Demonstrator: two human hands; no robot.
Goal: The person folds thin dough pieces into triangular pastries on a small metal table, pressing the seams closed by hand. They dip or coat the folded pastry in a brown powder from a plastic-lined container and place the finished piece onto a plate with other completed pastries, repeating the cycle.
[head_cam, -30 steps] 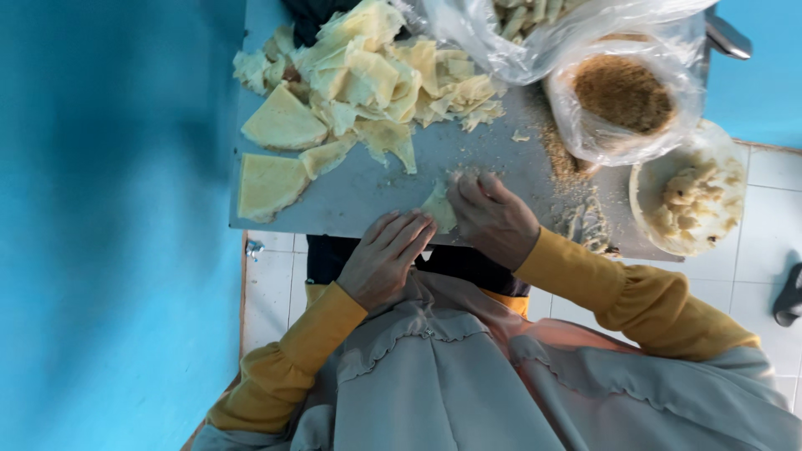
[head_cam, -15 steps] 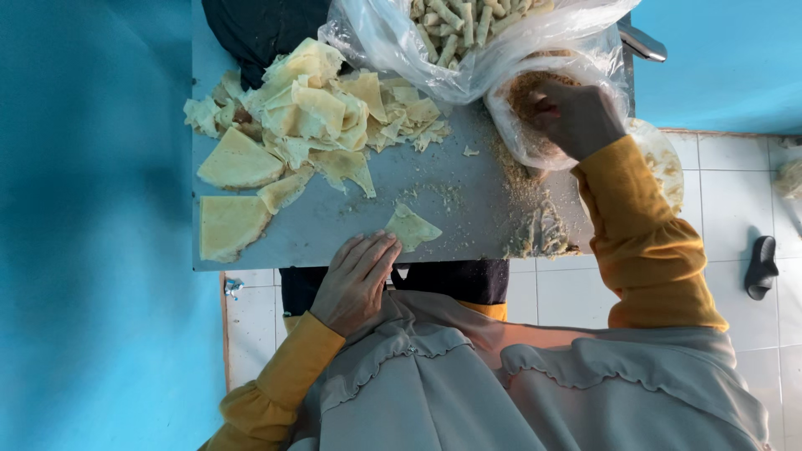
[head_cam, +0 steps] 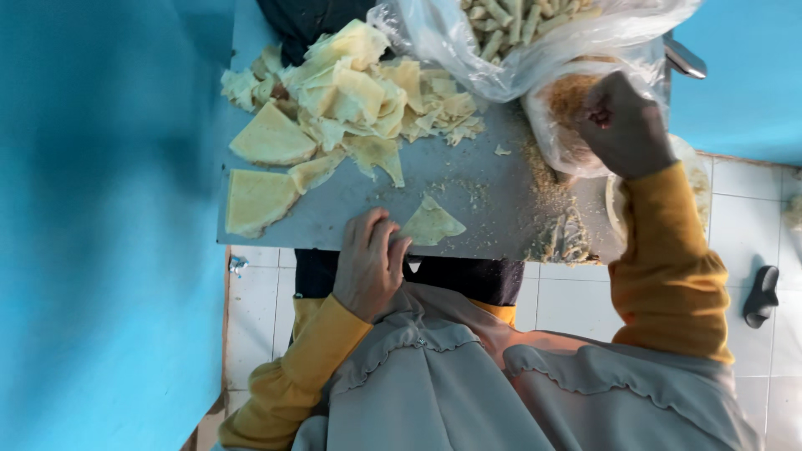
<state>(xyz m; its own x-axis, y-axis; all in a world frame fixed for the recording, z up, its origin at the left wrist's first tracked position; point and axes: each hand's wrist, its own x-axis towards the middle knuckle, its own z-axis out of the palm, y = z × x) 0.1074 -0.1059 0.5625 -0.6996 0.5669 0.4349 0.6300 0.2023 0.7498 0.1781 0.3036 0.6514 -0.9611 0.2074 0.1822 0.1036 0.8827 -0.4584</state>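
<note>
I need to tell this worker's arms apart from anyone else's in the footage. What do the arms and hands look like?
Both arms wear long mustard-yellow sleeves with ribbed cuffs that end at the wrists. A grey garment with a scalloped edge drapes over the upper arms. The left hand and right hand are bare: no gloves, and no rings or watch that I can make out.

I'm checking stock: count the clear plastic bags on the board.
2. One clear bag of finger-shaped rolls lies at the far edge; one bag of brown crumbs sits beside it, under the right hand. Others may be hidden.
</note>
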